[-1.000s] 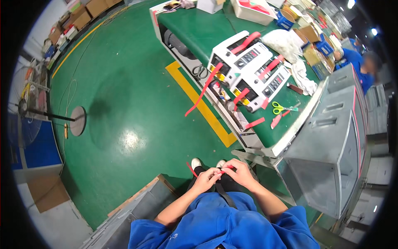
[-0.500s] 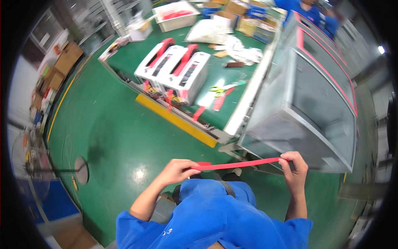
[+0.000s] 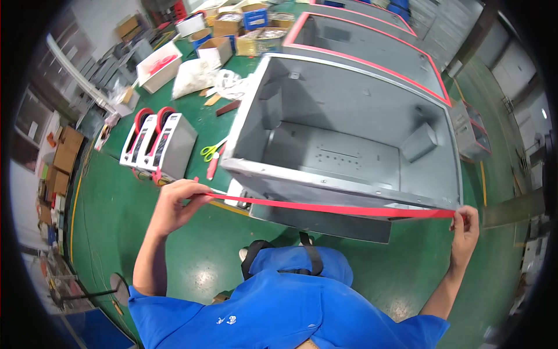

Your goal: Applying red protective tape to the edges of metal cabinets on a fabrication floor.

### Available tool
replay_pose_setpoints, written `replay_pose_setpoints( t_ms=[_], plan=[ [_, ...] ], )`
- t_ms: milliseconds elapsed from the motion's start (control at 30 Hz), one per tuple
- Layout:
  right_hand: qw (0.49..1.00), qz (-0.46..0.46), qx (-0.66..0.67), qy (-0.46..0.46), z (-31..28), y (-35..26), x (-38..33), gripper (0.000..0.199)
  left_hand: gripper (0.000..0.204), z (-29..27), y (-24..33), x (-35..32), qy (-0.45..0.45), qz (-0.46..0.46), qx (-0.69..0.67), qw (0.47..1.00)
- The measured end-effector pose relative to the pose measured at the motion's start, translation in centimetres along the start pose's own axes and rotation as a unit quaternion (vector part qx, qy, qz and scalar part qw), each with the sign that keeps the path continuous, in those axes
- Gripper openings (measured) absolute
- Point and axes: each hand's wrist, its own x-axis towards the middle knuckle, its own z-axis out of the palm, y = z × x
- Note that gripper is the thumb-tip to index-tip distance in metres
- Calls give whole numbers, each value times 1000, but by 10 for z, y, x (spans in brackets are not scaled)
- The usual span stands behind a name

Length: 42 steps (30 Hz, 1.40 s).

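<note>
A long red strip of tape (image 3: 325,207) is stretched between my two hands, in front of the near edge of an open grey metal cabinet (image 3: 331,174). My left hand (image 3: 179,203) pinches one end, near the cabinet's left corner. The other end is pinched by my right hand (image 3: 465,224), close to the right near corner. From this view I cannot tell whether the strip touches the metal. The cabinet lies with its opening upward, showing a perforated panel inside. Its near rim is bare grey metal.
Behind stands another cabinet (image 3: 372,46) with red strip along its rim. On the green table at left are two white tape dispensers (image 3: 157,142), green-handled scissors (image 3: 210,152), a white bag (image 3: 195,78) and cardboard boxes (image 3: 215,51). A round-based stand (image 3: 119,289) is on the floor.
My hands have moved much farther apart, so a longer length of tape spans between them. The view has turned right, and the open cabinet now lies directly before me.
</note>
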Motion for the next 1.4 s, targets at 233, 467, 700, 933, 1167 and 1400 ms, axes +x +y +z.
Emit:
replay_pose_setpoints(
  t_ms=[233, 467, 700, 933, 1167, 1400],
  plan=[
    [988, 103, 101, 51, -27, 25, 33, 8, 2, 0, 10, 56, 5, -70, -48, 996],
    [982, 127, 121, 75, -65, 72, 29, 8, 12, 18, 23, 98, -71, -103, -230, 965],
    [982, 115, 147, 27, -56, 82, 29, 12, 13, 30, 8, 76, -45, -148, -310, 938],
    [981, 98, 167, 6, -52, 83, 40, 13, 15, 47, 20, 86, -53, -84, -381, 919],
    [982, 93, 163, 3, -52, 78, 36, 12, 13, 32, 18, 66, 6, -86, -281, 956],
    [986, 81, 144, 16, -58, 76, 21, 9, 11, 48, 32, 23, -4, -70, -190, 979]
  ],
)
